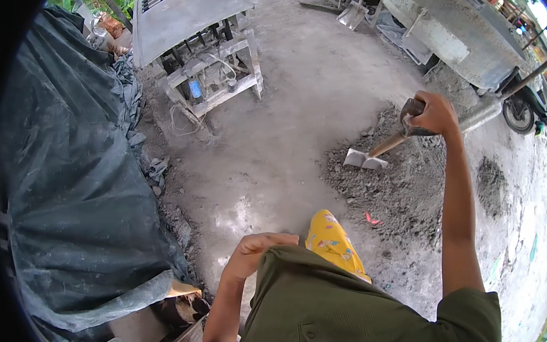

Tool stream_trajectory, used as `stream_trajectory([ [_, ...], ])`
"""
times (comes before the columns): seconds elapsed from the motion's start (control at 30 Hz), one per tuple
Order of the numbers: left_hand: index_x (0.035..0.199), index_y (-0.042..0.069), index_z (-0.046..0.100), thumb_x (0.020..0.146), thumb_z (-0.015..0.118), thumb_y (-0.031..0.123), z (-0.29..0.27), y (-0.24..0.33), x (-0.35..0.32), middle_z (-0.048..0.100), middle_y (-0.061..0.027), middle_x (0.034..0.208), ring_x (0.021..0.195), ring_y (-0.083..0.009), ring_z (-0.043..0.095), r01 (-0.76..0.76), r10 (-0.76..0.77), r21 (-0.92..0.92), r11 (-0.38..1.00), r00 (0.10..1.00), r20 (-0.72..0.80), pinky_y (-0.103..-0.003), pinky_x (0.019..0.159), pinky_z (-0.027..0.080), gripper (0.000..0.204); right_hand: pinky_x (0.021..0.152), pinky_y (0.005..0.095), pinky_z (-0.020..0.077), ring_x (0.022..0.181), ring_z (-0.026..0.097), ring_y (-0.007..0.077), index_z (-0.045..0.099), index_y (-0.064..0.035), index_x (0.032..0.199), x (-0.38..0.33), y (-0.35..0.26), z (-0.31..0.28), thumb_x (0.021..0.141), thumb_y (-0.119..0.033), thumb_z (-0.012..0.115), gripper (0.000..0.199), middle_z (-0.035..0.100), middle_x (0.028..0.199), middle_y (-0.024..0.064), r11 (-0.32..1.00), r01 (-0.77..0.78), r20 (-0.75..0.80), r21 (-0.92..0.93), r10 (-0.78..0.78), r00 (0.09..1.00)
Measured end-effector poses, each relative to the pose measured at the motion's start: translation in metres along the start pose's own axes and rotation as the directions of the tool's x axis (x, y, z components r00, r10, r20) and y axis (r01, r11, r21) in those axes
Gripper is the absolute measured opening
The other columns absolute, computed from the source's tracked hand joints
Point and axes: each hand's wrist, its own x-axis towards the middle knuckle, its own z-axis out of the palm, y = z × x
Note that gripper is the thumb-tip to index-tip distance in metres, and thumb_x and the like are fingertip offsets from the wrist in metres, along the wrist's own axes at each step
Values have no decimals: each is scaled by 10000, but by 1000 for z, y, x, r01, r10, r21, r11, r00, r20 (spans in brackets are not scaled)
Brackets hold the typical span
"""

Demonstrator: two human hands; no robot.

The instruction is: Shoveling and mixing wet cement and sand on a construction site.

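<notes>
My right hand (433, 114) is stretched out and closed around the top of a wooden-handled shovel (385, 144). The shovel's metal blade (364, 159) rests at the edge of a heap of grey sand or mortar mix (407, 181) on the concrete ground. My left hand (258, 247) is drawn in against my waist, at the hem of my green shirt, fingers curled with nothing in them. A yellow patterned trouser leg (332, 240) shows below.
A large dark tarp-covered pile (67, 174) fills the left side. A grey metal machine frame (199, 56) stands at the back. A concrete trough (451, 31) and a parked motorbike (529, 107) lie at the back right. Another shovel (353, 13) rests far back.
</notes>
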Motion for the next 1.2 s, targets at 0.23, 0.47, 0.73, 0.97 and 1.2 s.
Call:
stream_trajectory([
  [0.23, 917, 75, 569, 773, 438, 336, -78, -73, 5, 564, -137, 958, 886, -281, 535, 535, -783, 843, 53, 547, -298, -352, 753, 416, 326, 535, 353, 388, 570, 518, 280, 521, -63, 697, 28, -6, -3, 453, -216, 647, 315, 521, 594, 109, 999, -6, -6, 40, 6, 1000],
  [0.47, 900, 64, 576, 777, 421, 358, -116, -35, 144, 582, -136, 895, 843, -296, 543, 480, -597, 877, 27, 711, -371, -367, 720, 423, 355, 515, 344, 388, 566, 520, 287, 511, -69, 670, 63, -58, 13, 501, -173, 625, 229, 527, 595, 107, 997, -51, 71, 61, 47, 996],
  [0.73, 1016, 36, 491, 825, 253, 535, -110, -72, 353, 543, -94, 1007, 943, -239, 509, 824, -815, -65, 563, 567, 118, -361, 784, 401, 584, 522, 384, 402, 594, 526, 304, 512, -64, 643, 108, -113, 50, 554, -147, 574, 136, 531, 599, 118, 970, 2, 128, 243, -34, 991],
  [0.97, 1073, 26, 396, 761, 337, 602, -92, -153, 444, 505, -176, 976, 851, -260, 530, 960, -880, -253, -122, 13, 474, -400, 731, 420, 657, 568, 345, 389, 618, 554, 237, 548, -83, 676, 114, -174, 60, 510, -102, 575, 169, 563, 632, 67, 906, -410, 523, 106, 300, 798],
  [1.2, 985, -16, 390, 720, 523, 496, -24, -151, 395, 519, -132, 833, 759, -266, 534, 946, -910, -276, -171, -44, 413, -383, 670, 433, 592, 670, 295, 339, 691, 481, 188, 552, -118, 632, 55, -213, 30, 565, -40, 566, 104, 489, 622, 26, 702, -697, 413, -148, 684, 602],
])
